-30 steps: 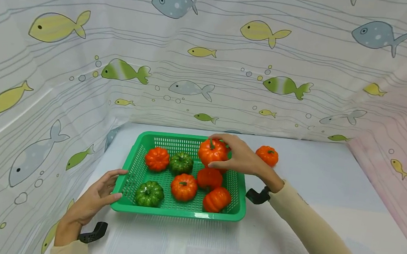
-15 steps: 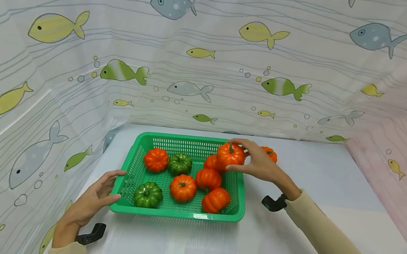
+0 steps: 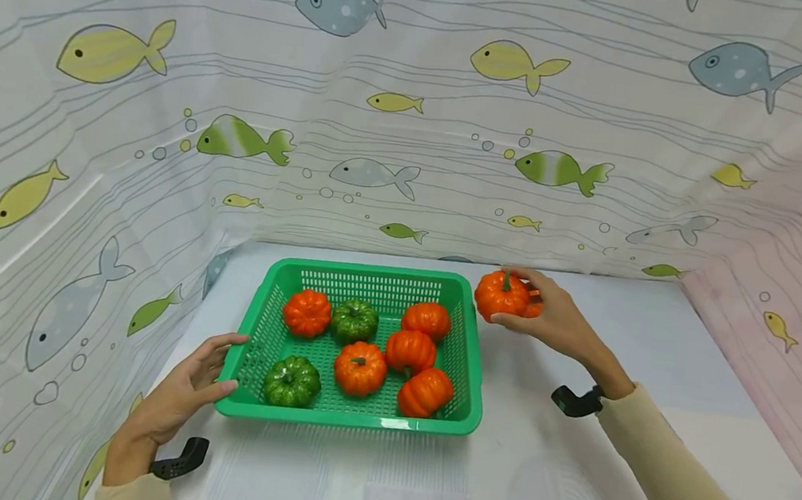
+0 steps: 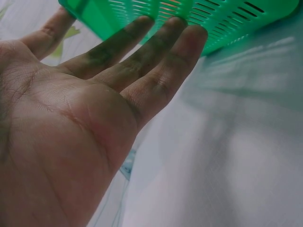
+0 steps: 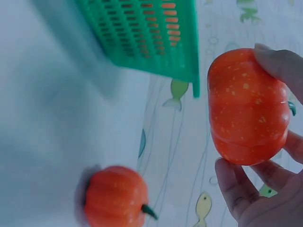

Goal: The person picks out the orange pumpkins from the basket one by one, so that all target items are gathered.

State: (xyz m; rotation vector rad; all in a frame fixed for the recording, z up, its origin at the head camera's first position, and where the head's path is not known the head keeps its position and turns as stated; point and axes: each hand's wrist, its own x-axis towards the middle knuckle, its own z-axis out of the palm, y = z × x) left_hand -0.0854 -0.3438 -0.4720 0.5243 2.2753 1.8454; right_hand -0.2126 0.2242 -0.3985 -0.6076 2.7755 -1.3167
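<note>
Up off the table, right of the green plastic basket (image 3: 352, 421), my right hand (image 3: 550, 312) grips an orange toy pumpkin (image 3: 501, 296) between thumb and fingers. In the right wrist view this pumpkin (image 5: 248, 106) shows its side, its green stem turned toward the palm. Another orange pumpkin (image 5: 116, 196) lies on the table; in the head view it is mostly hidden behind the held one. At the basket's left side, my left hand (image 3: 180, 390) has its fingers extended, the fingertips (image 4: 191, 38) against the slotted wall.
Inside the basket sit two green pumpkins, one near the front left (image 3: 293, 382) and one at the back (image 3: 355, 321). Several orange pumpkins (image 3: 360, 369) lie around them. White table surface (image 3: 628, 342) extends to the right. A fish-patterned curtain (image 3: 458, 141) encloses the back and sides.
My right hand has carried the orange pumpkin rightward from above the basket's back right corner to outside its rim. The left hand has stayed at the basket's left side.
</note>
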